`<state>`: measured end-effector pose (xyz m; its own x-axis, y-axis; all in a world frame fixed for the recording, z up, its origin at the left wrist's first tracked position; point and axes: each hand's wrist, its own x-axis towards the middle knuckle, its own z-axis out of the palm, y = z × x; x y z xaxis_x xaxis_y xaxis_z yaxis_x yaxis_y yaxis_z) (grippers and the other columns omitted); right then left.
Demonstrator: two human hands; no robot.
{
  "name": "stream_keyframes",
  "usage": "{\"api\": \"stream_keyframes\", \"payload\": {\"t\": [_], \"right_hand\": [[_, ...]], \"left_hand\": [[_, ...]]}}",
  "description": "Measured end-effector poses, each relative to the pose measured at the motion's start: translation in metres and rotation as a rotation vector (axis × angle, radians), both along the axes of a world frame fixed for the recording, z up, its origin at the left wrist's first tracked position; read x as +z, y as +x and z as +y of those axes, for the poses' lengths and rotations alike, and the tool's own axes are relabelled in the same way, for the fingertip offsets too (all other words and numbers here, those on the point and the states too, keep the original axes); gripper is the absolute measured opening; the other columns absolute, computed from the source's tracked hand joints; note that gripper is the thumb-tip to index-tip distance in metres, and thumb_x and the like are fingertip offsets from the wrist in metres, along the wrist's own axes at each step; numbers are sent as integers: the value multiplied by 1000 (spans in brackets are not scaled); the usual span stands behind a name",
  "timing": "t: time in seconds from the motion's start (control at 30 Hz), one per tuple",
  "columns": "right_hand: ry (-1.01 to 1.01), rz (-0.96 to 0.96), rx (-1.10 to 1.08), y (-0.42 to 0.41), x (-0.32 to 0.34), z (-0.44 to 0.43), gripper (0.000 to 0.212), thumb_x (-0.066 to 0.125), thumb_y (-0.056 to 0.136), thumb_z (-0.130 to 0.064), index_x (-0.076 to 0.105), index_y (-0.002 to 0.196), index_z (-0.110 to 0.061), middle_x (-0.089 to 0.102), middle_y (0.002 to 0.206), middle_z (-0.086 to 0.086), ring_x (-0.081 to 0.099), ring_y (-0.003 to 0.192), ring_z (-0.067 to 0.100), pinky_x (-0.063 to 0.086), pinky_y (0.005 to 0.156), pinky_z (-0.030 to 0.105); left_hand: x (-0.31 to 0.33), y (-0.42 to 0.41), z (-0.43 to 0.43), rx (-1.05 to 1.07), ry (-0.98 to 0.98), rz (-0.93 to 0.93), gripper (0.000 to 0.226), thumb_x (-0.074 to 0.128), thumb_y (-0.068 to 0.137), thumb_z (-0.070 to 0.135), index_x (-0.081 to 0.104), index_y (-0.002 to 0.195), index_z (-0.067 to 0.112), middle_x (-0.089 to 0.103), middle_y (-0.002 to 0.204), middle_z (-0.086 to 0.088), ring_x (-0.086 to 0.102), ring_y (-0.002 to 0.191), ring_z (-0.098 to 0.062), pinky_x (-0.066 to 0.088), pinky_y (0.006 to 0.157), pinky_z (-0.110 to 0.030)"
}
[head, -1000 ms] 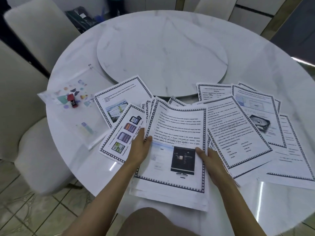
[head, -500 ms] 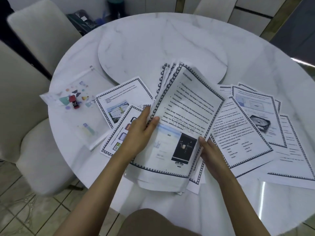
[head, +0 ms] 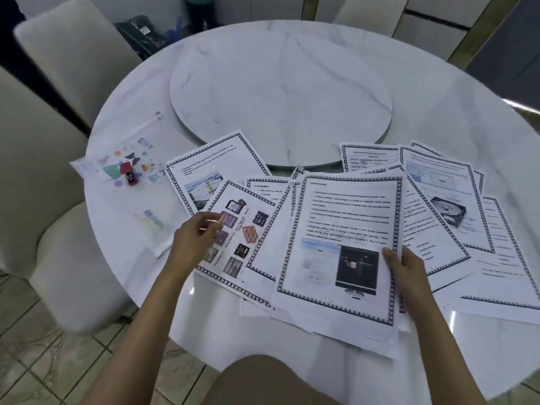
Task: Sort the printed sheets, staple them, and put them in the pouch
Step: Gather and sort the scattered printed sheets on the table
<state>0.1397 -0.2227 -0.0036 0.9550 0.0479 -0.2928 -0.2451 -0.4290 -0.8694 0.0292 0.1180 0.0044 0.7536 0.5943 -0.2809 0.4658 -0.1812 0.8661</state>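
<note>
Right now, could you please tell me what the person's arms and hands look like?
The left grip and right grip are bare hands: no gloves, rings or watch visible. Both forearms are bare to the frame's edge, no sleeves in view. The left is motion-blurred, so small details are unsure.

The printed sheets are spread along the near edge of the table, before the turntable. The pouch is laid to their left, and the stapler is set on it.

Open room over turntable; sheets cover near table; stapler sits on pouch left.
</note>
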Motion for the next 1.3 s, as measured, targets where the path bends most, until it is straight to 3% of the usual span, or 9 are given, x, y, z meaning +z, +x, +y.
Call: {"api": "stream_keyframes", "payload": {"t": [0.17, 0.4, 0.53, 0.7, 0.83, 0.9, 0.97, 1.1, 1.3], "right_hand": [[-28, -36, -126, -1, 2, -23, 21, 48, 95, -22, 57, 105, -7, 63, 93, 16, 61, 75, 24, 50, 80, 40], [-37, -40, -220, -2, 0, -40, 31, 47, 95, -23, 55, 117, -3, 61, 100, 14, 60, 87, 28, 48, 87, 43], [-16, -33, -262, -4, -2, -46, 32, 47, 96, -22, 54, 120, -2, 60, 104, 15, 59, 93, 31, 46, 91, 44], [18, -36, -299, -5, -3, -52, 32, 45, 97, -20, 51, 123, -3, 58, 105, 13, 56, 91, 29, 44, 92, 41], [37, -38, -332, -3, -5, -64, 34, 46, 96, -22, 51, 125, -4, 59, 107, 13, 57, 91, 30, 44, 93, 42], [45, -40, -353, 0, -4, -72, 34, 45, 96, -23, 50, 125, -5, 58, 108, 12, 57, 95, 29, 44, 92, 41], [50, -38, -360, 3, -3, -81, 34, 46, 96, -22, 50, 125, -4, 59, 109, 13, 57, 96, 30, 44, 93, 41], [67, -32, -359, 7, -3, -92, 34, 46, 97, -21, 50, 125, -3, 58, 107, 12, 57, 94, 29, 44, 90, 38], [79, -10, -307, 13, -10, -95, 33, 47, 96, -23, 53, 121, -4, 61, 107, 12, 59, 96, 28, 46, 88, 37]], "left_hand": [[-14, -13, 22, 43, 157, 107, 22, 55, 91, 15, 62, 112, 13, 67, 106, -9, 58, 85, -19, 43, 80, -27], [-19, -9, 24, 40, 253, 123, 28, 55, 91, 13, 59, 118, 8, 64, 116, -11, 59, 92, -21, 45, 86, -31], [-19, 2, 8, -67, 203, 110, 27, 56, 90, 14, 59, 117, 10, 65, 112, -9, 56, 87, -16, 47, 71, -23], [-21, 22, -19, -219, 173, 113, 29, 56, 92, 18, 58, 119, 12, 64, 110, -2, 55, 89, -11, 39, 78, -20], [-22, 36, -36, -237, 79, 96, 28, 55, 92, 16, 57, 119, 10, 62, 103, -3, 59, 89, -16, 44, 64, -14], [-22, 43, -42, -231, 63, 83, 28, 55, 92, 14, 56, 118, 7, 63, 105, -7, 61, 89, -20, 54, 71, -27], [-20, 52, -49, -214, 81, 72, 28, 54, 92, 12, 55, 119, 7, 62, 109, -10, 59, 87, -22, 54, 79, -35], [-18, 68, -64, -211, 129, 91, 33, 53, 92, 13, 52, 124, 7, 60, 104, -5, 56, 93, -18, 42, 79, -25], [-17, 79, -81, -182, 144, 173, 35, 54, 92, 20, 52, 125, 8, 53, 98, -2, 53, 96, -18, 35, 80, -22]]}}
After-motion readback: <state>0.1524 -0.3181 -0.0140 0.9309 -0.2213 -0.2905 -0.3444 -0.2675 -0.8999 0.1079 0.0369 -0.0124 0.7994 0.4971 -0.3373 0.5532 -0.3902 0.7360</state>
